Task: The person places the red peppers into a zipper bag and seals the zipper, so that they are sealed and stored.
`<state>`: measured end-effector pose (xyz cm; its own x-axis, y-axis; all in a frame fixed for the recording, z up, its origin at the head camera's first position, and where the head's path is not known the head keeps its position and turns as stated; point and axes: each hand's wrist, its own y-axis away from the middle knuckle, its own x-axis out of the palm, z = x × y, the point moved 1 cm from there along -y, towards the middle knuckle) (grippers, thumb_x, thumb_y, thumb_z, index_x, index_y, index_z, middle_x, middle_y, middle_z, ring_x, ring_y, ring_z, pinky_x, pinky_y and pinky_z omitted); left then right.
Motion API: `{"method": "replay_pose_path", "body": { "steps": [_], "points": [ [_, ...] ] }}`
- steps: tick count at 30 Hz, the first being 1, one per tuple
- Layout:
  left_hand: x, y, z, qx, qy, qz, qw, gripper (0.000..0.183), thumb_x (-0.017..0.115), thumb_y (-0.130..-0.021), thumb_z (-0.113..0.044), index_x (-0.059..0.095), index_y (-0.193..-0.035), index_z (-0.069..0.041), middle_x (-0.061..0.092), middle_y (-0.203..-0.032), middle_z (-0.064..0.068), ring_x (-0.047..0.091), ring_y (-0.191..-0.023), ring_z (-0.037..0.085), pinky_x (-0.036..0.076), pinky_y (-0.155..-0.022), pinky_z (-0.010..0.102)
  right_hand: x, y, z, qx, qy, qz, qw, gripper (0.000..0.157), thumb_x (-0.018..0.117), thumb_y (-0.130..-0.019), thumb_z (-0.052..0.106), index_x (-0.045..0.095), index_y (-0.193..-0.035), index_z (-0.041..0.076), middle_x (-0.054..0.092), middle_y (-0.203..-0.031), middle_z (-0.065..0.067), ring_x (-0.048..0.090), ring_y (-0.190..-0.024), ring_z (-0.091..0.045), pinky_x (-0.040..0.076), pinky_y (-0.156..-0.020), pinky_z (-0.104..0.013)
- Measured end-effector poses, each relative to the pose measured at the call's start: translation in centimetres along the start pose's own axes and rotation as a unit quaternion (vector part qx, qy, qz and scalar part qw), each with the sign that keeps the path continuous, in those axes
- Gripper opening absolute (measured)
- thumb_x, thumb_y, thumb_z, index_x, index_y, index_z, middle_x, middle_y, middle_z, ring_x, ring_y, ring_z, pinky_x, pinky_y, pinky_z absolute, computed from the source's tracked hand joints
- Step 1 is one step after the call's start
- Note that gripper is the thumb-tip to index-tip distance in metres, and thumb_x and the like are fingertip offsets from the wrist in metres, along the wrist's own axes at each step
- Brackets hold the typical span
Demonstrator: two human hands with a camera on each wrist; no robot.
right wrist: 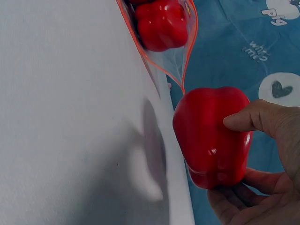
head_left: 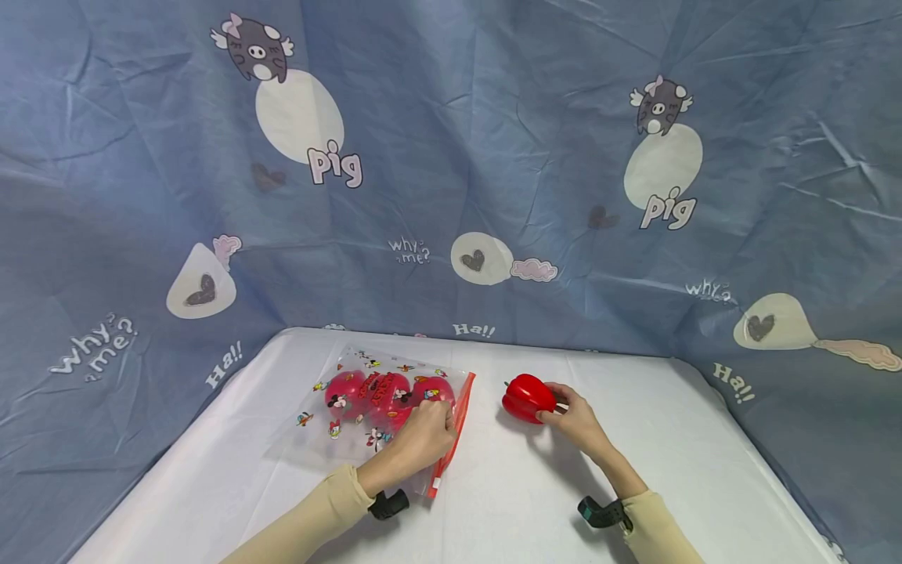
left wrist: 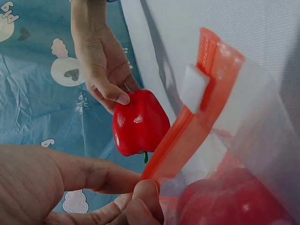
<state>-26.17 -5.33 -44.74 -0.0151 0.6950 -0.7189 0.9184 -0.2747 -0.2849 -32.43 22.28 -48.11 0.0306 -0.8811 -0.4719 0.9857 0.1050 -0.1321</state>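
My left hand [head_left: 427,433] pinches the red zip edge of a clear cartoon-printed zip bag [head_left: 310,435], near its mouth. In the left wrist view the thumb and fingers grip the red strip [left wrist: 180,145], which carries a white slider [left wrist: 194,88]. Several red bell peppers [right wrist: 161,26] lie inside the bag, and its mouth stands parted in the right wrist view. My right hand [head_left: 574,423] holds another red bell pepper [head_left: 527,398] above the table, right of the bag. Its thumb lies on one side and its fingers on the other; the green stem points toward the bag.
A white cloth covers the table [head_left: 507,501]. Behind it hangs a blue curtain [head_left: 423,157] with pig and heart prints. Black straps with small devices [head_left: 602,513] sit at the wrists.
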Motion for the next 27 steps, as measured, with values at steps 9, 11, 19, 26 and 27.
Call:
{"method": "replay_pose_path", "body": {
  "steps": [9,11,19,26,27],
  "points": [
    [0.0,-0.1,0.0,0.007,-0.013,-0.007,0.9999,0.037,0.053,-0.078,0.009,0.034,-0.054,-0.013,0.027,-0.049,-0.008,0.022,-0.042,-0.001,0.018,-0.037,0.014,1.2,0.4,0.3,-0.005,-0.019,0.015,1.0,0.057,0.07,-0.08,0.004,0.049,-0.133,-0.004,0.056,-0.13,-0.024,0.054,-0.12,-0.038,0.049,-0.096,-0.044],
    [-0.1,0.0,-0.1,0.008,-0.015,-0.008,0.9998,0.037,0.053,-0.078,0.009,0.034,-0.055,-0.013,0.028,-0.049,-0.008,0.022,-0.042,0.0,0.018,-0.037,0.014,1.6,0.6,0.6,-0.008,-0.022,0.019,1.0,0.057,0.07,-0.08,0.004,0.05,-0.132,-0.005,0.055,-0.13,-0.025,0.054,-0.12,-0.039,0.05,-0.095,-0.044],
    [-0.1,0.0,-0.1,-0.001,-0.009,0.0,1.0,0.034,0.053,-0.08,0.008,0.038,-0.057,-0.011,0.032,-0.05,-0.007,0.026,-0.042,0.0,0.02,-0.036,0.014,2.5,1.1,1.1,-0.015,-0.022,0.031,0.999,0.057,0.071,-0.079,0.003,0.05,-0.132,-0.005,0.056,-0.13,-0.022,0.054,-0.12,-0.036,0.048,-0.097,-0.043],
    [-0.1,0.0,-0.2,-0.002,-0.013,-0.003,0.9999,0.034,0.053,-0.08,0.008,0.039,-0.056,-0.011,0.032,-0.05,-0.007,0.026,-0.042,0.0,0.02,-0.036,0.015,3.2,1.3,0.9,-0.032,-0.029,0.037,0.998,0.057,0.072,-0.076,0.0,0.052,-0.13,-0.007,0.058,-0.127,-0.023,0.056,-0.117,-0.038,0.049,-0.095,-0.044],
    [-0.1,0.0,-0.2,-0.003,-0.013,-0.002,0.9999,0.034,0.054,-0.08,0.008,0.039,-0.056,-0.011,0.032,-0.05,-0.007,0.026,-0.042,0.0,0.02,-0.036,0.015,3.4,1.3,0.9,-0.035,-0.027,0.038,0.998,0.057,0.072,-0.076,0.0,0.053,-0.129,-0.007,0.058,-0.126,-0.023,0.057,-0.116,-0.037,0.049,-0.095,-0.043]
  ]
}}
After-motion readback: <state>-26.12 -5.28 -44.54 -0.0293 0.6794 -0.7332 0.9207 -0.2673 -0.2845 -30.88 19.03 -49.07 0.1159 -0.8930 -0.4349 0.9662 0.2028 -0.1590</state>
